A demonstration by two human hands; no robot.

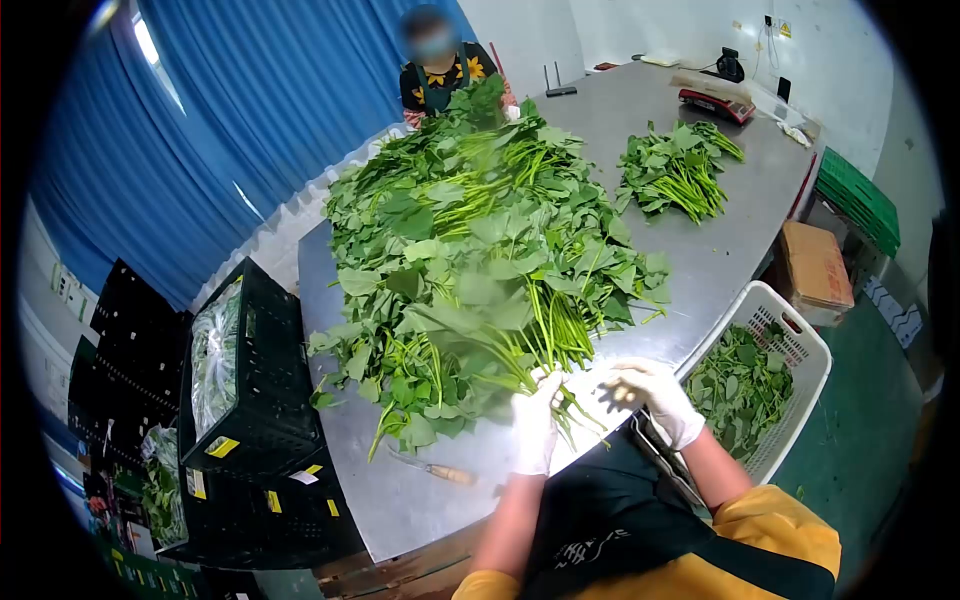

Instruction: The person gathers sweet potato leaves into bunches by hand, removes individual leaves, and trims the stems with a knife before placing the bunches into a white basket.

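Note:
My left hand [536,425], in a white glove, is closed round the stems of a bunch of leafy greens [490,335] above the near edge of the metal table. Cut stem ends stick out below the fist. My right hand [655,395], also gloved, hovers to the right with its fingers apart and nothing visible in them. A large heap of leafy greens [420,280] covers the middle of the table [430,520]. Left of my left hand lies a curved knife [452,474] with a wooden handle.
A white basket [812,385] of loose leaves stands at the right. Black crates [262,385] are stacked on the left. A smaller pile of greens [680,175] and a red scale [716,105] sit farther back. Another person [440,70] stands at the far end.

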